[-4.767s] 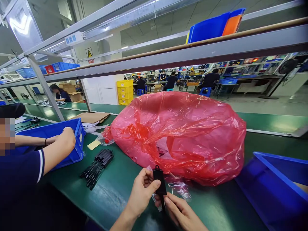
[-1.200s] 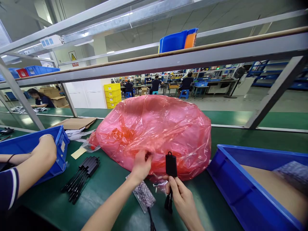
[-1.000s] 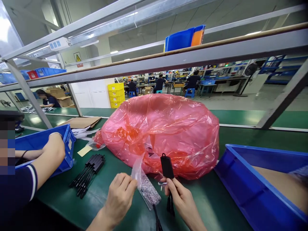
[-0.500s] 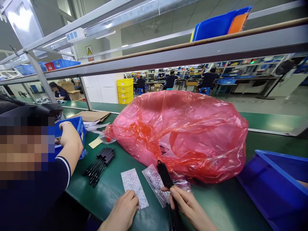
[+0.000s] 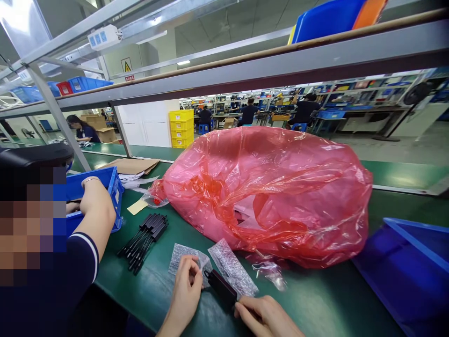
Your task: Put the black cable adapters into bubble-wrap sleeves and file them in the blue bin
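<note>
Closed in a pinch, my left hand (image 5: pixel 185 292) grips the near edge of a clear speckled plastic pouch (image 5: pixel 178 257), which bends up at that end. My right hand (image 5: pixel 268 317) is shut on the lower end of a small black rectangular device (image 5: pixel 221 286) with a loop at its tip. That tip points left and touches or sits at the lifted edge of the pouch; whether it is inside I cannot tell. Beside them a second speckled pouch (image 5: pixel 234 267) lies flat on the green table, partly behind the device. Any cable below my right hand is hidden.
A large red plastic bag (image 5: pixel 280 187) fills the middle. Several black devices with cables (image 5: pixel 149 236) lie at left. A co-worker's arm (image 5: pixel 98 210) reaches into a blue bin (image 5: pixel 117 192). Another blue bin (image 5: pixel 403 271) stands right; a shelf beam (image 5: pixel 245 70) crosses above.
My right hand has brought the black device down and left, tilting it toward the left pouch. My left hand has lifted that pouch's near edge, which was flat before.
</note>
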A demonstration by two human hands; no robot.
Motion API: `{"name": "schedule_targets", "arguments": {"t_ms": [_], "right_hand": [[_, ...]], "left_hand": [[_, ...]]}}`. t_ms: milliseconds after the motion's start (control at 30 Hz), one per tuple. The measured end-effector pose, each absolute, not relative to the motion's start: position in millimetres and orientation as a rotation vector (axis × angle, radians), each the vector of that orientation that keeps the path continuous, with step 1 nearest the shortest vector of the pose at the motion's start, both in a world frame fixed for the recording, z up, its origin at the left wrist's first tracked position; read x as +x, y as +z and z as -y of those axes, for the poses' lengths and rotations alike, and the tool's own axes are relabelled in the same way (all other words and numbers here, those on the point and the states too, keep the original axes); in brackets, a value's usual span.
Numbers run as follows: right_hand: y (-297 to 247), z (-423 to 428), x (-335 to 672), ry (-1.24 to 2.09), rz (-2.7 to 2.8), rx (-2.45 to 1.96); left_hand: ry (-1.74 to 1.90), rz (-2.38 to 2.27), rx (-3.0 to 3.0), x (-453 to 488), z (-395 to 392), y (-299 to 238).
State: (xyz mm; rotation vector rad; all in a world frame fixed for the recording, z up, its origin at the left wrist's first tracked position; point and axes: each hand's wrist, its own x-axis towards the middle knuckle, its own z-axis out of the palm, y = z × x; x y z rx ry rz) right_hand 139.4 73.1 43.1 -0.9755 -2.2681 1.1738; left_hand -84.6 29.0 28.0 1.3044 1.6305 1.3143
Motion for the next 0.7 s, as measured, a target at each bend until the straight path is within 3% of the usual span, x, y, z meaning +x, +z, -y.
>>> {"name": "schedule_targets", "arguments": {"t_ms": [500, 600, 700], "right_hand": [[21.7, -70.5, 122.5, 1.574, 1.815, -1.203], [33.6, -76.9, 140.4, 1.363, 2.027, -1.203], [47.6, -91.6, 153.3, 0.861, 2.178, -1.323]], "left_hand": [[0.995, -1.364, 1.831, -54.3, -26.9, 61.6], [0.957, -1.267, 1.847, -48.2, -25.1, 72.8], [1.059, -1.124, 1.608, -30.4, -5.7, 82.3]]}}
